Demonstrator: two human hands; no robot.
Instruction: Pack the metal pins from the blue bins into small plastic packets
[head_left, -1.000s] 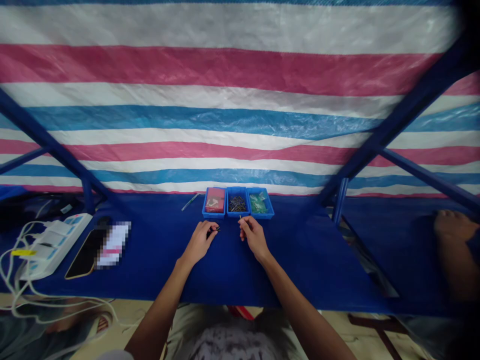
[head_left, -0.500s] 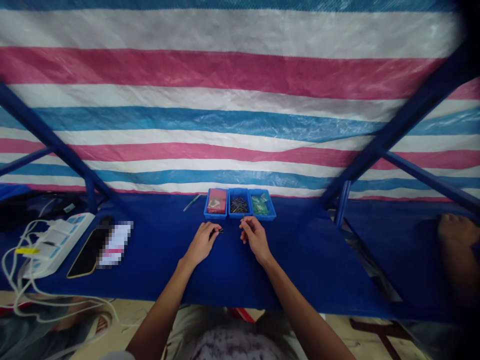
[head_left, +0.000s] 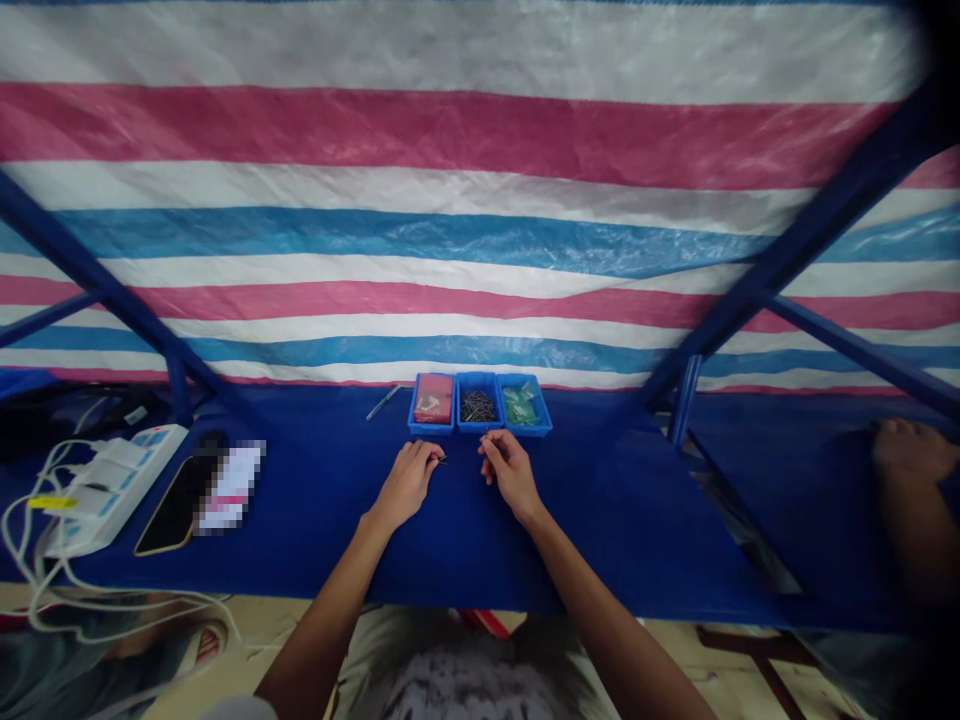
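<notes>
My left hand rests low over the blue table, its fingertips pinched on a small dark piece that pokes out to the right. My right hand is raised near the middle tray, thumb and forefinger together on something too small to name. Three blue trays stand side by side just beyond: the left tray has a red inside with small pale pieces, the middle one holds many dark screw-like pieces, and the right one holds green and clear packets.
A pen lies left of the trays. On the left are a phone, a blurred-out paper and a white power strip with cables. Blue metal bars slope at both sides. Another person's hand is at the far right.
The view has shifted slightly. The fingers of my left hand have drawn closer together around the dark piece; my right hand has barely moved.
</notes>
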